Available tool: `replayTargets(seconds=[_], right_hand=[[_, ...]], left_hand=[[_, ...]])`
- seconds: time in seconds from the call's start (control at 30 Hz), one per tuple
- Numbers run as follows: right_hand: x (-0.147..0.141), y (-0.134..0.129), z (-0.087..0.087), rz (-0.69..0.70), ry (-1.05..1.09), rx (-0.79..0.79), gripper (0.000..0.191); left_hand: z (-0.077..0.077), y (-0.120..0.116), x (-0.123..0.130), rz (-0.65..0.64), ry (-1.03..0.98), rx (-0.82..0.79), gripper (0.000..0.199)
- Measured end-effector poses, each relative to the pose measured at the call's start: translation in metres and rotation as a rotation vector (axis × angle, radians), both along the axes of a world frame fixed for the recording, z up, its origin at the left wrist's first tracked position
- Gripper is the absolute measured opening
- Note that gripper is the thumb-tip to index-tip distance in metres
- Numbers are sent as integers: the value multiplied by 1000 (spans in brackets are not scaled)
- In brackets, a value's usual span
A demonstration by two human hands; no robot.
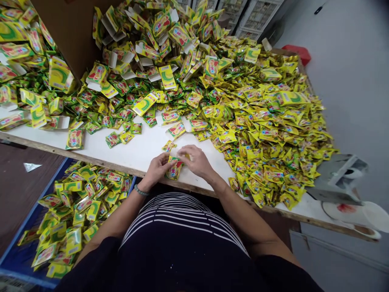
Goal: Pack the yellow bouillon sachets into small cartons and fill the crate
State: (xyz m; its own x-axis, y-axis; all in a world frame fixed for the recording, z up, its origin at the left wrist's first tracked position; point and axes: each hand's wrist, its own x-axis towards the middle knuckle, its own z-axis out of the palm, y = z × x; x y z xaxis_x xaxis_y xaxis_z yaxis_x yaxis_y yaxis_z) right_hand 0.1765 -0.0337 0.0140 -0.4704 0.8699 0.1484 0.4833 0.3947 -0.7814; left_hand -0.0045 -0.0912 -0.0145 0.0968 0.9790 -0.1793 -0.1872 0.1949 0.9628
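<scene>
A small yellow and green printed box (173,171) stands near the table's front edge, with its top end toward my fingers. My left hand (158,167) is closed on the box's left side, thumb across its upper front. At the box's top right, my right hand (196,160) has its fingers bent together by the end flap; what they pinch, if anything, is hidden. Just beyond the hands lies a small yellow sachet (169,146). Farther off rest a box with its white flap out (176,129) and another similar box (198,124).
A large heap of yellow sachets (267,138) covers the table's right side. Open boxes (161,24) pile up at the back, beside a brown cardboard panel (73,36). A blue crate (18,251) with filled boxes stands lower left. A grey metal device (337,178) sits far right.
</scene>
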Motion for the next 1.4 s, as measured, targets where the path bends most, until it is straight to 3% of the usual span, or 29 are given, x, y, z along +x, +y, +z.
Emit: replayTargets(seconds=[0.1, 0.2, 0.3, 0.43, 0.53, 0.63, 0.7, 0.9, 1.07, 1.2, 1.3, 1.4], right_hand=[[5, -12, -17, -180, 214, 32, 15], [2, -21, -33, -132, 277, -82, 16], [-1, -21, -41, -77, 298, -111, 19], [3, -11, -37, -68, 271, -118, 20], [6, -7, -28, -81, 203, -135, 37], [6, -7, -18, 23, 111, -56, 20], [4, -8, -13, 70, 92, -30, 19], [-4, -7, -6, -9, -21, 19, 11], [-5, 6, -4, -26, 45, -189, 14], [2, 20, 0, 124, 38, -281, 15], [10, 22, -1, 208, 50, -230, 17], [14, 11, -13, 234, 118, -70, 18]], left_hand=[[0, -4, -3, 87, -27, -46, 62], [-1, -7, -1, 145, 17, -20, 70], [0, -10, 3, 148, 83, 55, 65], [1, -9, 4, 102, 156, 93, 48], [1, -7, 4, 86, 160, 82, 45], [2, -6, 3, 92, 88, 30, 52], [3, -5, 3, 114, 34, -22, 60], [3, -4, 2, 147, 4, -67, 66], [2, -5, 1, 130, 13, -75, 67], [1, -6, 0, 107, 27, -36, 66], [-1, -7, 1, 90, 92, 40, 60], [-2, -9, 2, 109, 262, 148, 47]])
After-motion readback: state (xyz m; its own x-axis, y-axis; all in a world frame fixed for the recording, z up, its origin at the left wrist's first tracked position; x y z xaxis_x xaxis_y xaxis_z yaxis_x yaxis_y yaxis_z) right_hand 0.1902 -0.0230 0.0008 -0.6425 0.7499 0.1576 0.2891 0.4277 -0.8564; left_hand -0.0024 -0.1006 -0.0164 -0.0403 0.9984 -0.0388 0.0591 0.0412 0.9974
